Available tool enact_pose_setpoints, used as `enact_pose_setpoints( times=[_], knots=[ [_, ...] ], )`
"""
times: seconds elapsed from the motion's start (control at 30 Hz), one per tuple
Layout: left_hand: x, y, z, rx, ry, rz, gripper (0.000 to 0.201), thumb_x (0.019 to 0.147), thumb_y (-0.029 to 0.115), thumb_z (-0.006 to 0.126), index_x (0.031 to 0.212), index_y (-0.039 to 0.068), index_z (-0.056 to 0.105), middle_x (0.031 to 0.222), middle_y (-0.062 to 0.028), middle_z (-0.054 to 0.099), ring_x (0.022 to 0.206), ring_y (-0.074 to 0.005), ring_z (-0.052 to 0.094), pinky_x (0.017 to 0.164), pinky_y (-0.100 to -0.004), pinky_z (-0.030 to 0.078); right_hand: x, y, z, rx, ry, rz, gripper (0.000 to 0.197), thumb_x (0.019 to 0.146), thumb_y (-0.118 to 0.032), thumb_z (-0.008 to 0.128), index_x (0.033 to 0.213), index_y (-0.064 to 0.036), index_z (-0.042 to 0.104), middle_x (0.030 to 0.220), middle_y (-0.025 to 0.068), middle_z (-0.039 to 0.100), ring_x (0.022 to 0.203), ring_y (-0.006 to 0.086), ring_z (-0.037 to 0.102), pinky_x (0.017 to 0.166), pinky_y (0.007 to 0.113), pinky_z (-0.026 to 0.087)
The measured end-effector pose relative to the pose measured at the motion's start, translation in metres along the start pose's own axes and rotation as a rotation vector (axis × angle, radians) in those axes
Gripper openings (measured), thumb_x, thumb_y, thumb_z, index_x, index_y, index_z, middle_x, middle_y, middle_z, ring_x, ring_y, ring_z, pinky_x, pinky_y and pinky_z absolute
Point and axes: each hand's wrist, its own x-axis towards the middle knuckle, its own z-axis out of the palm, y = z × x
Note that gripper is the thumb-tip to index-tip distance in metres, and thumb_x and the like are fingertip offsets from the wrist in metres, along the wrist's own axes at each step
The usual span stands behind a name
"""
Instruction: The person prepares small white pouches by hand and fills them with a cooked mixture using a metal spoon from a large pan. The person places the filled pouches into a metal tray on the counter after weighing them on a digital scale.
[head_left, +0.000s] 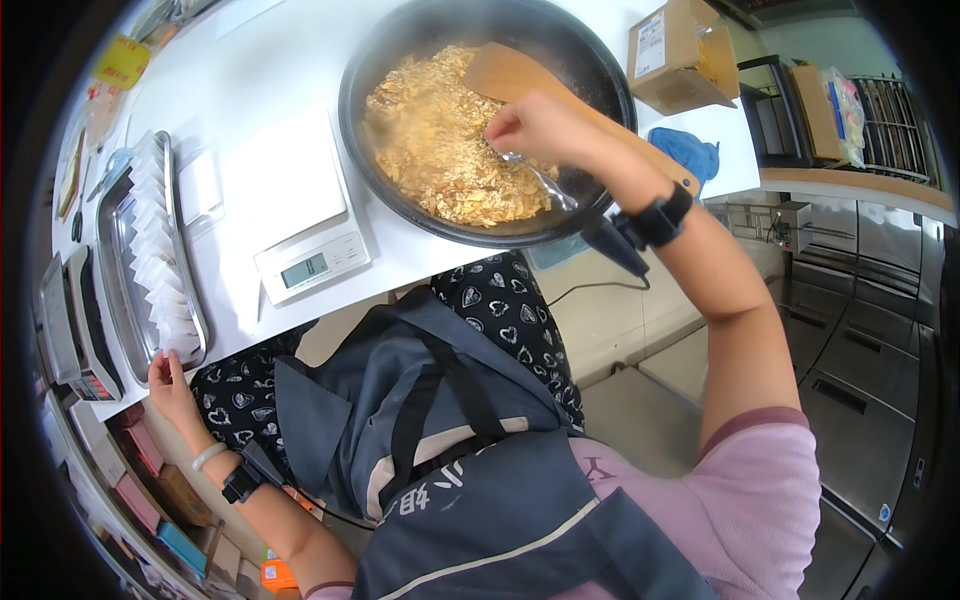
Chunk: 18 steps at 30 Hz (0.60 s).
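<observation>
My right hand (545, 128) is closed on the handle of a shiny spoon (547, 184) over a large black pan (352, 165). Flaky golden oat mix (420, 150) fills much of the pan, hazed by steam. A wooden spatula (512, 76) leans across the pan, its handle passing behind my right forearm. At the left, my left hand (172, 385) has its thumb and fingertips pinched at the near end of a row of white paper pouches (158, 255). The row stands in a long steel tray (200, 322). Whether those fingers grip a pouch firmly is hard to see.
Between tray and pan sits a white kitchen scale (300, 190) with a display. Another scale (68, 320) stands left of the tray. Beyond the pan's right side are an open cardboard box (668, 55) and a blue cloth (687, 155). The white table's (232, 80) front edge meets my lap.
</observation>
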Motion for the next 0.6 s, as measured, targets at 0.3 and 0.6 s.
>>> enact_pose_setpoints(
  times=[0.3, 0.6],
  knots=[
    [0.0, -0.007, 0.0, -0.071, 0.004, -0.024, 0.026, 0.088, 0.016, 0.064, 0.103, -0.004, 0.06, 0.091, -0.005, 0.062, 0.08, -0.0099, 0.055, 0.074, -0.0228, 0.045, 0.03, -0.019, 0.015, -0.152, -0.128, -0.028, 0.027, 0.068, -0.011, 0.072, 0.094, -0.0037, 0.069, 0.088, 0.0133, 0.068, 0.081, 0.0231, 0.066, 0.069, 0.034, 0.052],
    [-0.001, -0.009, -0.002, -0.053, -0.011, -0.041, 0.026, 0.088, 0.017, 0.063, 0.104, -0.004, 0.06, 0.092, -0.0051, 0.062, 0.082, -0.0098, 0.055, 0.075, -0.0228, 0.045, 0.022, -0.02, 0.001, 0.456, -0.282, 0.216, 0.023, 0.086, -0.007, 0.062, 0.107, 0.0016, 0.062, 0.089, 0.0084, 0.067, 0.081, 0.0104, 0.064, 0.067, 0.021, 0.051]
  ],
)
